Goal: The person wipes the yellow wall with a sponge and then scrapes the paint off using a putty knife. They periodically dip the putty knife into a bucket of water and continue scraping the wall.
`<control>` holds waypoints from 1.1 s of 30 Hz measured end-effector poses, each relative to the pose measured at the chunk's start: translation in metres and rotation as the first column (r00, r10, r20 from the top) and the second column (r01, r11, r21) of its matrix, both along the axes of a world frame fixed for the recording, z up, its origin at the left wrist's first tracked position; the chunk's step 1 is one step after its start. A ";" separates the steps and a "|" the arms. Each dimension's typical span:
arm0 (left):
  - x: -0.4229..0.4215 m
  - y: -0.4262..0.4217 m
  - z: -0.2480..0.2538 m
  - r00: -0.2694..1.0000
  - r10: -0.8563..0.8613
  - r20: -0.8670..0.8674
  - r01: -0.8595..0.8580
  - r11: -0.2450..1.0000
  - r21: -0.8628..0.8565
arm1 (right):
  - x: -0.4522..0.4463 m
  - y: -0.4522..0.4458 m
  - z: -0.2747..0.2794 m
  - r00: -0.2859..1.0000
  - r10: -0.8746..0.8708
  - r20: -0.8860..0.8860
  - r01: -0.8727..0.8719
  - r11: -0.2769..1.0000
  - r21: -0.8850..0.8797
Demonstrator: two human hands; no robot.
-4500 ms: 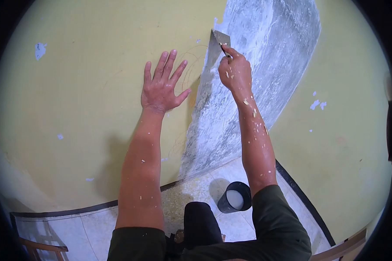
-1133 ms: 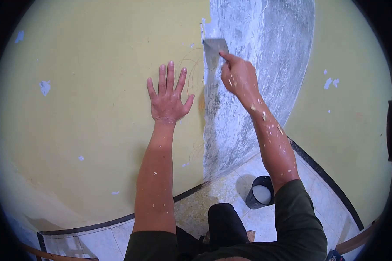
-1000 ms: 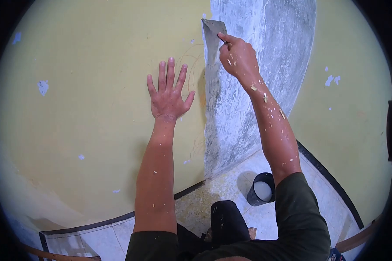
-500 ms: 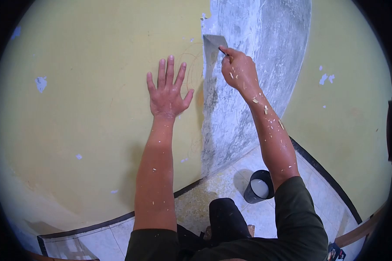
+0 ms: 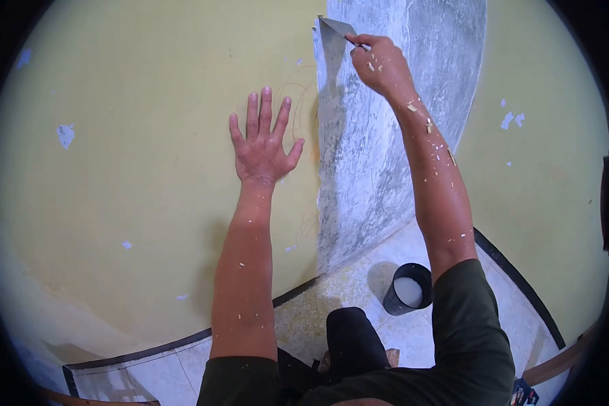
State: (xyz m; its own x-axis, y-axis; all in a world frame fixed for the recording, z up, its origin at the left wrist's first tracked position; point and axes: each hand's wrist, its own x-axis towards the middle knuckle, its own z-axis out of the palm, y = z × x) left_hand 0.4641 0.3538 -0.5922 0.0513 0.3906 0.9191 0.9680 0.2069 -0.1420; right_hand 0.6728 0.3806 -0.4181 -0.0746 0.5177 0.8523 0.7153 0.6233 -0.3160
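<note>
My right hand [image 5: 384, 66] is closed round the handle of a scraper [image 5: 336, 28]. The scraper's wide blade touches the wall at the upper edge where yellow-green paint [image 5: 149, 169] meets a stripped grey-white strip [image 5: 369, 135]. Paint flakes cling to the back of this hand and the forearm. Flat against the painted wall, with fingers spread, rests my left hand [image 5: 265, 145]; it holds nothing. Faint reddish curved lines show on the paint beside its thumb.
A black bucket [image 5: 408, 289] with cloudy liquid stands on the tiled floor near my right upper arm. Paint scraps litter the floor [image 5: 298, 323] along the dark baseboard [image 5: 294, 292]. Another yellow-green wall [image 5: 534, 203] meets the corner at right. My bent knee [image 5: 352, 338] is below.
My right hand has moved the scraper upward along the paint edge. My left hand keeps its place on the wall. The whole view has shifted very slightly.
</note>
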 end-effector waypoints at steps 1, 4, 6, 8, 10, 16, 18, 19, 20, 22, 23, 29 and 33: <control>-0.002 0.000 0.000 1.000 -0.005 -0.003 0.005 1.000 0.008 | 0.002 -0.003 -0.010 0.999 -0.023 0.047 0.023 1.000 -0.002; -0.002 0.000 0.002 1.000 -0.021 -0.004 0.021 0.999 0.039 | 0.003 0.006 -0.027 0.998 -0.024 0.064 0.020 0.998 0.062; -0.004 0.001 0.003 1.000 -0.026 -0.011 0.027 0.999 0.039 | -0.004 0.014 -0.010 0.998 -0.059 0.030 0.056 0.996 0.076; -0.002 0.001 0.001 1.000 -0.018 -0.008 0.019 0.999 0.041 | -0.002 0.013 -0.005 0.998 -0.053 0.015 0.053 0.999 0.010; -0.001 0.001 -0.001 1.000 -0.019 -0.009 0.019 0.999 0.034 | 0.007 0.015 -0.013 1.000 0.011 0.004 -0.011 0.999 0.038; -0.004 0.002 0.004 1.000 -0.014 -0.021 0.015 0.998 0.055 | 0.001 0.021 0.006 0.997 -0.061 0.044 0.056 0.993 0.108; -0.001 0.001 -0.001 0.999 -0.031 -0.014 0.032 0.998 0.046 | 0.003 0.018 0.017 1.000 0.011 -0.012 -0.010 0.999 0.039; -0.002 0.000 -0.003 0.999 -0.044 -0.012 0.045 0.998 0.052 | 0.012 0.024 0.010 0.998 -0.018 0.058 0.014 0.997 0.075; -0.003 0.000 0.001 0.998 -0.052 -0.017 0.053 0.996 0.071 | 0.012 0.022 0.001 0.998 -0.020 0.055 0.015 0.996 0.083; -0.002 -0.001 0.001 0.999 -0.052 -0.018 0.053 0.996 0.075 | 0.014 0.010 -0.021 0.988 -0.076 0.135 0.071 0.997 0.042; -0.002 0.000 0.002 0.999 -0.051 -0.017 0.052 0.996 0.071 | 0.011 0.004 -0.018 0.997 -0.044 0.071 0.050 0.996 -0.080; -0.002 0.001 0.001 0.998 -0.050 -0.023 0.052 0.994 0.093 | 0.011 0.023 -0.002 0.998 0.015 0.066 -0.018 0.999 0.042; -0.002 0.003 0.002 0.998 -0.063 -0.028 0.066 0.993 0.099 | 0.064 0.033 -0.118 0.932 0.066 0.358 -0.004 0.985 -0.172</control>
